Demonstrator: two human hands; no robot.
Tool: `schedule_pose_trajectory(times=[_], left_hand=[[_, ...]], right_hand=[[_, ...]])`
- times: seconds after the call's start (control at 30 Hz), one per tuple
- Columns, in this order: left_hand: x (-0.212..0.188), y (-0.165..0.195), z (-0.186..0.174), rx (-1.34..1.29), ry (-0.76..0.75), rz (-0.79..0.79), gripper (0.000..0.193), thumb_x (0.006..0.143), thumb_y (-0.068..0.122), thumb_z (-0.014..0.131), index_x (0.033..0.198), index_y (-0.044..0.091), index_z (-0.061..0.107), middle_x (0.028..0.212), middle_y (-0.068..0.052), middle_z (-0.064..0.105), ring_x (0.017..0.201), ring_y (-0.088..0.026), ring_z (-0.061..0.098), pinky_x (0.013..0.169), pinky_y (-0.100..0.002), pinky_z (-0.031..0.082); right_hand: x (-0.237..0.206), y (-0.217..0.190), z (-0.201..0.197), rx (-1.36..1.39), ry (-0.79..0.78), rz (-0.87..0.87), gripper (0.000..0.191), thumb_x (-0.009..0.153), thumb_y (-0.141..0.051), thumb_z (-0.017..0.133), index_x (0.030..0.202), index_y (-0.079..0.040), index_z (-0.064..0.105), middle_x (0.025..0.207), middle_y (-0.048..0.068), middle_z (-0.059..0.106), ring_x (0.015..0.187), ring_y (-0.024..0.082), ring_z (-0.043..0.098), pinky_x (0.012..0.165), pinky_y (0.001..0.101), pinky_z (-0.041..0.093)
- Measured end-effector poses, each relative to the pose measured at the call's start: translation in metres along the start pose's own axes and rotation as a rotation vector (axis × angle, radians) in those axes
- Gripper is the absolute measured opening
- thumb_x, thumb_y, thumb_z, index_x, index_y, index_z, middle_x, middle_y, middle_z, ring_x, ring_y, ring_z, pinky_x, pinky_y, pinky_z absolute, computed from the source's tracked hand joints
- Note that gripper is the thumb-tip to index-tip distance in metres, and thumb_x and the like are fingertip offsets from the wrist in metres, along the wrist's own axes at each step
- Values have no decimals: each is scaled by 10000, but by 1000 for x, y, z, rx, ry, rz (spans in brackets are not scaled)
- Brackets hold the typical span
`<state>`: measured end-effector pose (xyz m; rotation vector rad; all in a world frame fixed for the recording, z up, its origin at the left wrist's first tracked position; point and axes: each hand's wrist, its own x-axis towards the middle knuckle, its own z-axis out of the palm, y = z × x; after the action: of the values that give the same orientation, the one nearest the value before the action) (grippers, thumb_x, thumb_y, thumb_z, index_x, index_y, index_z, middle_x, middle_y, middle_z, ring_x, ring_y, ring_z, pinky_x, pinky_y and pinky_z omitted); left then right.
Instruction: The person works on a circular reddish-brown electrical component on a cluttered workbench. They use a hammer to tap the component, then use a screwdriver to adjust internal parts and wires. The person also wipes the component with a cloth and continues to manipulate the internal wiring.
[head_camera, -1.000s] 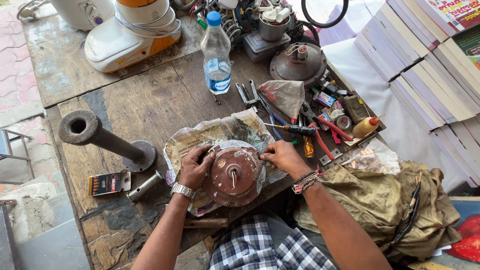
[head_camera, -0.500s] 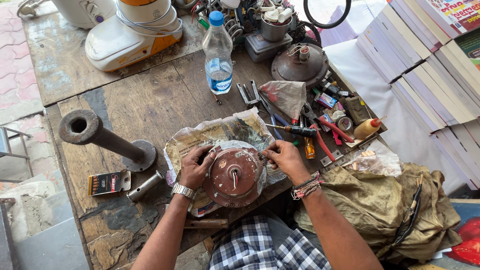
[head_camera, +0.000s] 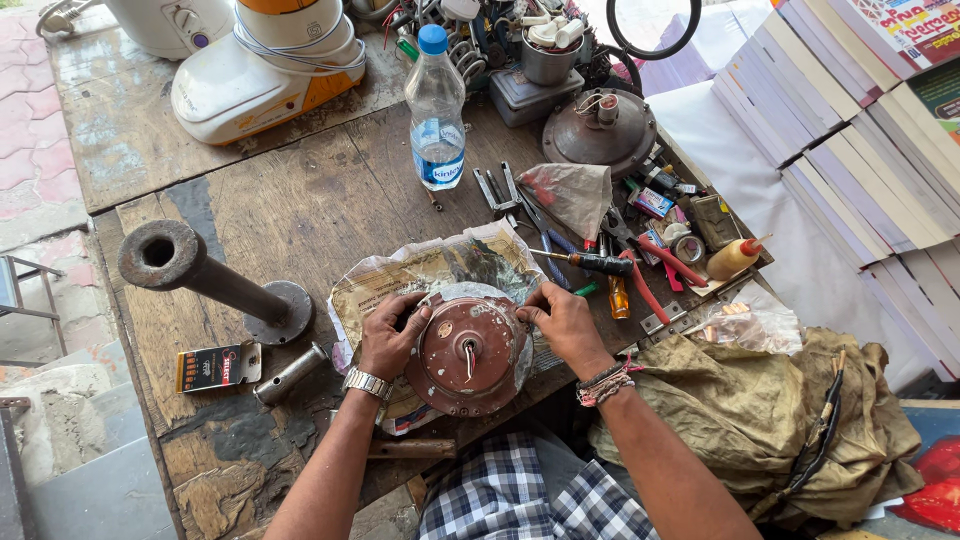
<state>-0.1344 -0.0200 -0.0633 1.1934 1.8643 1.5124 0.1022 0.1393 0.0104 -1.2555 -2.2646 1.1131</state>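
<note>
Hands are gripping the round rust-brown metal motor housing (head_camera: 468, 352) on newspaper (head_camera: 420, 270): left hand (head_camera: 392, 335) and right hand (head_camera: 562, 322) clasping opposite rims. I'm judging disassembly as barely underway, cover still on.

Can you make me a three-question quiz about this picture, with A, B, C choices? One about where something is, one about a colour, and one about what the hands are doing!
1. Where does the water bottle stand?
A. On the wooden table
B. On the stacked books
C. On the floor

2. What colour is the bottle's cap?
A. Red
B. Blue
C. Green

3. What are the left hand and right hand doing?
A. Resting in the lap
B. Holding a screwdriver
C. Gripping the round brown motor housing from both sides

Answers: 1 A, it stands upright on the wood. 2 B, the cap is blue. 3 C, the fingers of each hand touch its rim.
</note>
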Motion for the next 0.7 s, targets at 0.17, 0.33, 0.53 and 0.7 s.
schedule_pose_trajectory(times=[0.17,0.33,0.53,0.7], left_hand=[[0,1,-2,31,8,1,366,931,339,730,1162,56,756,907,-66,701,823,-182,697,736,-325,554],[0,4,-2,-5,4,-11,381,927,347,725,1171,56,745,953,-61,710,876,-180,711,756,-321,570],[-1,3,-3,27,-9,-32,396,918,354,731,1181,58,749,944,-75,707,871,-190,711,761,-328,563],[-1,0,-3,19,2,-14,393,914,331,742,1185,47,743,983,-71,715,901,-188,708,794,-319,560]], right_hand=[[0,7,6,-61,81,-117,191,858,-148,790,890,-3,671,800,80,754,708,131,715,638,315,570],[1,16,-1,269,-71,309,179,908,-204,756,954,-30,755,775,38,738,581,91,643,536,260,551],[0,26,1,291,-117,350,179,842,-168,806,903,-3,771,776,33,743,591,104,667,542,260,565],[9,35,9,377,-177,347,180,835,-130,809,886,30,745,792,55,733,656,113,689,559,276,604]])
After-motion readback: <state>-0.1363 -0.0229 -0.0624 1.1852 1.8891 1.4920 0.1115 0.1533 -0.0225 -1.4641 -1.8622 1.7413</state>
